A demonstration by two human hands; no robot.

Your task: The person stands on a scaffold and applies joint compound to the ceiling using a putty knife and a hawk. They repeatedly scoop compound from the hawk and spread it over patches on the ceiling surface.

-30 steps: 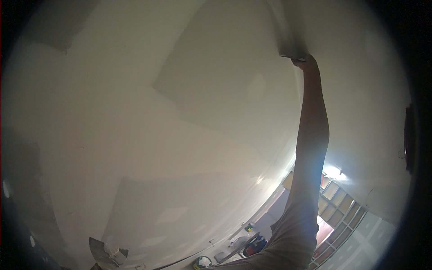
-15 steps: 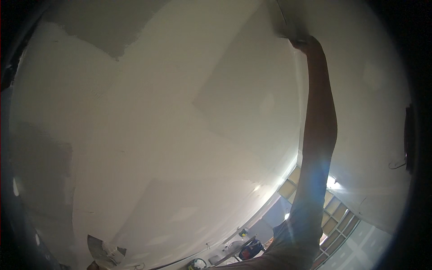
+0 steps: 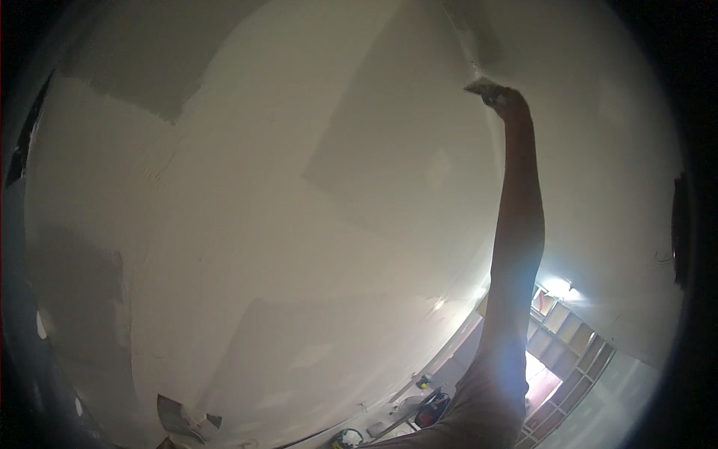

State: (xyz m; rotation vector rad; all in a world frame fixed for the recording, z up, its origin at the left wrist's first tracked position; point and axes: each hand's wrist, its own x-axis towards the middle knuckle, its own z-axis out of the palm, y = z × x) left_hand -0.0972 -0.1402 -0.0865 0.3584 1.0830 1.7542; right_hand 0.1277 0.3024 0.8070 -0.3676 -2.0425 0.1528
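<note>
My right arm reaches high up along the inner corner where two surfaces meet. At its end my right hand [image 3: 506, 102] grips a putty knife [image 3: 479, 85], whose blade lies against the corner. A darker, damp-looking strip of filler [image 3: 490, 43] runs beyond the blade along that corner. Low at the left, a little of my left hand [image 3: 165, 444] shows at the lower edge, closed under a metal blade [image 3: 173, 414] with pale filler on it. Its fingers are mostly cut off by the frame. The pale plasterboard wall [image 3: 247, 202] carries grey filled patches [image 3: 149, 67].
A bright lamp [image 3: 561, 288] shines behind my right arm, near a framed shelf-like grid [image 3: 572, 337]. Down below are a dark bag [image 3: 432, 410] and a round tub [image 3: 347, 438]. A dark object with a wire [image 3: 679, 232] is at the right rim.
My right hand and the putty knife have come down along the corner, and the blade is no longer blurred. The view has shifted slightly; the left hand's blade stays low at the left.
</note>
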